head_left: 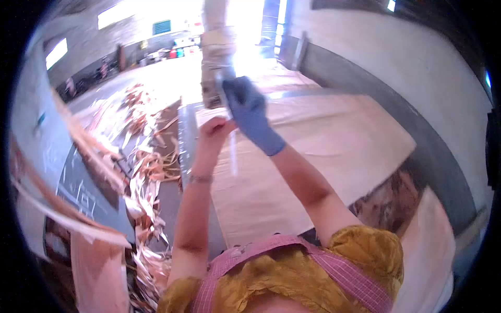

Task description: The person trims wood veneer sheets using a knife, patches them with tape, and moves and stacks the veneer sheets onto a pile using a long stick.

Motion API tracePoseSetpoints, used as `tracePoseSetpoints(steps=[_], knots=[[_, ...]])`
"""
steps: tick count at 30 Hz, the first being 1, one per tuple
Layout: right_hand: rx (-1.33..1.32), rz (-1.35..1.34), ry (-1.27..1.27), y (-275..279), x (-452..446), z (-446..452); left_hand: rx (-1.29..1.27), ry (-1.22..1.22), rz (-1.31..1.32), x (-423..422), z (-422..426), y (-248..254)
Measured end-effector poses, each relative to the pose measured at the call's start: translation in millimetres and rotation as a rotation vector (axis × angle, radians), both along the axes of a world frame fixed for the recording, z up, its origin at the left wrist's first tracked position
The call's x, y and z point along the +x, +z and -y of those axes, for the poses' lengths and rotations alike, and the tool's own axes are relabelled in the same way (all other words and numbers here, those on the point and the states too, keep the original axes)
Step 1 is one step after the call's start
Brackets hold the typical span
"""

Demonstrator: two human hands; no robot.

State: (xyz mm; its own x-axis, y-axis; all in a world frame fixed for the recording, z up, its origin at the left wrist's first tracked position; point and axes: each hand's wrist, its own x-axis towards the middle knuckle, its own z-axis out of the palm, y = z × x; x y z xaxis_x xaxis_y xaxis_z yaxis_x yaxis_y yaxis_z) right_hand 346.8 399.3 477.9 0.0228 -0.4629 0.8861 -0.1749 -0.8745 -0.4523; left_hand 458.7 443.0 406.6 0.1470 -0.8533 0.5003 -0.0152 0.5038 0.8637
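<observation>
Both my arms reach forward over a large, pale wood veneer sheet (292, 172) lying on the table. My left hand (215, 128) is bare, with a band at the wrist, and its fingers are closed in a pinch. Beside it, my right hand (249, 109) wears a blue-grey glove with darker fingers, which are curled and blurred by motion. A thin whitish translucent strip (233, 156) hangs down from between the hands, in front of the sheet. Its upper part runs along the gloved fingers. Whether the glove grips anything else is hidden.
Torn veneer ribbons (151, 167) lie heaped along the left. Beyond the hands rises a stack or post (216, 52), blurred. A grey board with chalk marks (86, 193) leans at left. More veneer (430, 245) lies at lower right, near the wall (376, 57).
</observation>
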Motion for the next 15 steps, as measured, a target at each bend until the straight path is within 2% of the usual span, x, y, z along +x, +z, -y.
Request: tracePoseSetpoints(steps=[1,2,3,4,6,7,9,11,12,13,15], knots=[[0.006,-0.057,-0.062,-1.6,-0.7,-1.2,0.034,-0.025,0.084,6.5,-3.3,-14.1],[-0.034,-0.003,-0.070,-3.0,1.6,-6.4,0.013,-0.079,-0.061,3.1,-14.0,-22.2],[0.077,-0.103,-0.137,2.3,-2.7,-17.9,0.114,-0.061,-0.086,6.1,-19.2,-36.0],[0.018,-0.093,-0.188,-7.8,2.8,-3.3,0.185,-0.087,-0.124,8.2,-24.7,-49.9],[0.022,-0.125,-0.206,-16.5,4.1,-3.7,0.274,-0.075,-0.089,13.6,-28.0,-93.3],[0.167,-0.237,-0.212,-11.2,1.6,-11.7,0.308,-0.110,-0.111,12.0,-34.9,-114.2],[0.063,-0.209,-0.327,-25.2,13.4,-4.1,0.448,-0.156,-0.162,8.7,-50.5,-165.4],[0.168,-0.112,-0.071,-30.3,29.4,15.7,0.631,-0.205,-0.114,8.8,-67.5,-219.2],[0.532,0.095,0.453,-16.4,26.7,2.5,0.709,-0.208,-0.093,7.0,-80.7,-239.4],[0.616,0.337,0.787,-16.0,36.5,4.4,0.728,-0.262,-0.085,10.1,-95.3,-257.4],[0.624,0.424,0.938,-15.3,42.4,11.8,0.887,-0.237,0.044,24.6,-123.7,-291.1]])
